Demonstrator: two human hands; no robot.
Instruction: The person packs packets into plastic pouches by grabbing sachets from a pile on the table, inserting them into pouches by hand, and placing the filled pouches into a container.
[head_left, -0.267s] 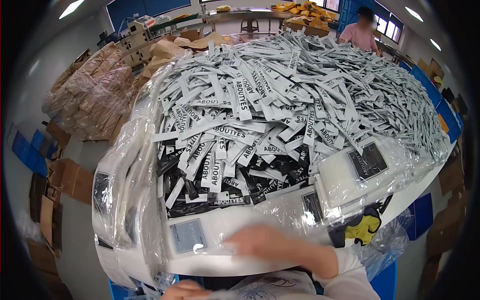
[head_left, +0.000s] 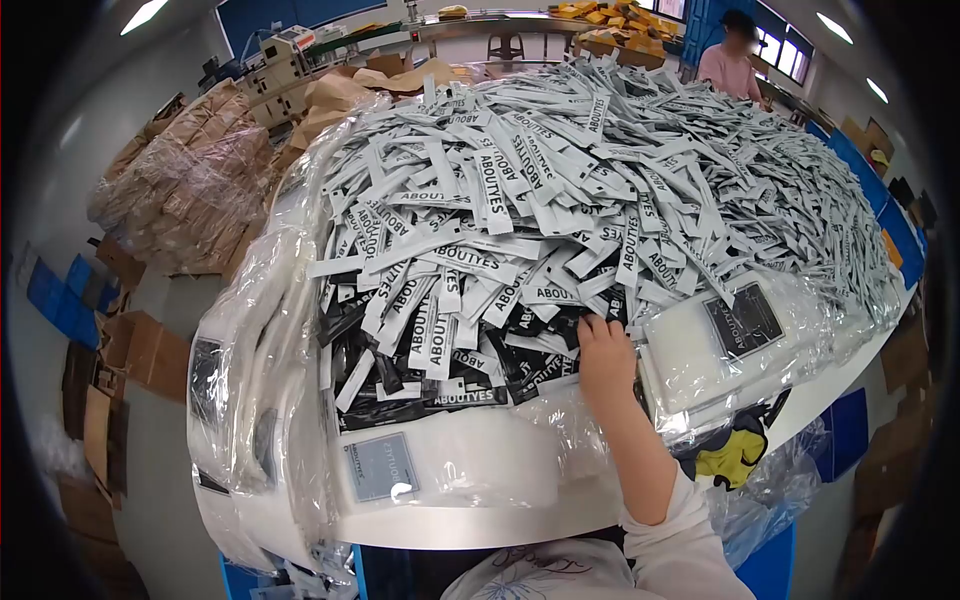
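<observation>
Packets (head_left: 490, 185), slim and mostly white with ABOUTYES in dark capitals, lie in a broad, loose heap across the table (head_left: 480, 530), with black packets (head_left: 520, 375) of the same slim shape showing along the near side. The right hand (head_left: 607, 360) reaches over that near side, its back turned up and its fingers bent and close together, the fingertips down at the dark packets where they meet the white ones. The fingers are neither spread wide nor clearly clenched; their undersides are hidden, so whether they pinch a packet or only touch the heap cannot be told. The white packets lie just beyond and to the left of the fingertips, some overlapping the black packets. Just right of the right hand is a stack of clear bags (head_left: 680, 350) with a dark label (head_left: 743, 320) on top, while a pale, flat bag (head_left: 485, 460) with a grey label (head_left: 380, 468) lies nearer the body, left of the forearm. More clear plastic bags (head_left: 265, 350) line the heap's left side. A yellow and dark cloth item (head_left: 735, 458) lies below the stack. The left hand is out of view, so its grip cannot be told.
</observation>
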